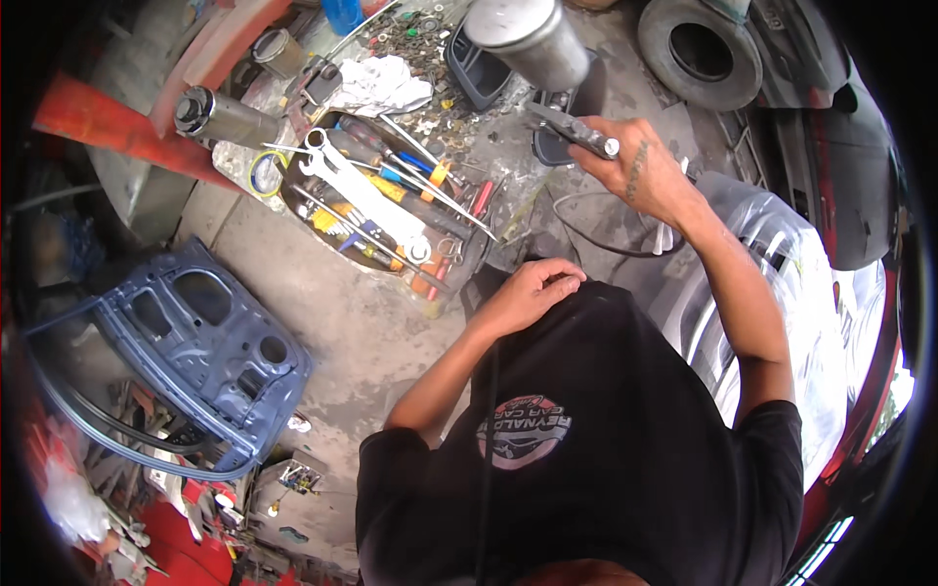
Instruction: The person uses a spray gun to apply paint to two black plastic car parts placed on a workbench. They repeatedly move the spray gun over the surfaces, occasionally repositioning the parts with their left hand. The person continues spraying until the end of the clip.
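My right hand point(630, 166) is wrapped round the handle of a metal spray gun point(565, 125) at the upper right of centre. The gun's large grey metal cup point(535, 49) has a round lid and tilts over the bench. My left hand point(532, 296) rests against the front of my black shirt, fingers stretched loosely and lightly bent, with nothing seen in it. Left of it lies an open tray point(293, 195) of tools. A white combination wrench point(366, 190) crosses the top, over screwdrivers point(362, 137) and other hand tools.
A white rag point(384, 86) and many small loose parts cover the bench's far side. A metal canister point(223, 117) stands left of the tray. At the lower left is a blue-grey car door point(210, 356). A tyre point(700, 54) and plastic-wrapped parts point(782, 293) occupy the right. A thin hose point(596, 234) curves below my right hand.
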The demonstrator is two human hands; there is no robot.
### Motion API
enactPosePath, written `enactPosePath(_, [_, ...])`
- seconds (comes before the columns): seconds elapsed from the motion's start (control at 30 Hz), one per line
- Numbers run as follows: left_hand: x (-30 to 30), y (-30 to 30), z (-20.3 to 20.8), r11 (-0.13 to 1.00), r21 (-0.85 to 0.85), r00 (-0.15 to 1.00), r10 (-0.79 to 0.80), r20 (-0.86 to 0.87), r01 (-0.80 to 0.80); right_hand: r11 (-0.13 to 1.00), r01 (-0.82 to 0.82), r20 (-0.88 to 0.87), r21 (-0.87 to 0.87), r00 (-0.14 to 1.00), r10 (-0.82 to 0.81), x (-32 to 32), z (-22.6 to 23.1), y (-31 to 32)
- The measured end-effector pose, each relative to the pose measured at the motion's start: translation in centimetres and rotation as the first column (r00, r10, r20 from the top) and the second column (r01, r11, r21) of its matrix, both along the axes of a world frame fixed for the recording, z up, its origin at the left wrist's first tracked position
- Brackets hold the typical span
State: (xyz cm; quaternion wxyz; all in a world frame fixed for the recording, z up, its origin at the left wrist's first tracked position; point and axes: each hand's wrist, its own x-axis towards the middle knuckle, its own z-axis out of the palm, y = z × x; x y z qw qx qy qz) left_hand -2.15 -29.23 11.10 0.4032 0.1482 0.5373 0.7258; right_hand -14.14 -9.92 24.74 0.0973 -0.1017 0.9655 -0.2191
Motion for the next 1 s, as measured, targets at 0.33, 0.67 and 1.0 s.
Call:
enactPosePath(0.33, [-0.7,5.1,-1.1,0.995,-0.090,0.998,-0.028,0.056,0.033,0.941,0.242,0.104,-0.238,0.969,-0.223,1.2,-1.6,5.7])
enactPosePath(0.67, [-1.7,15.9,-4.1,0.896,-0.427,0.989,0.078,-0.123,-0.123,0.880,0.329,-0.046,-0.342,0.930,-0.365,-8.4,-5.8,20.3])
enactPosePath(1.0, [-0.4,32.5,-12.6,0.543,-0.689,0.831,0.533,-0.157,-0.479,0.748,0.069,0.187,-0.660,0.980,0.074,-11.6,-7.6,29.4])
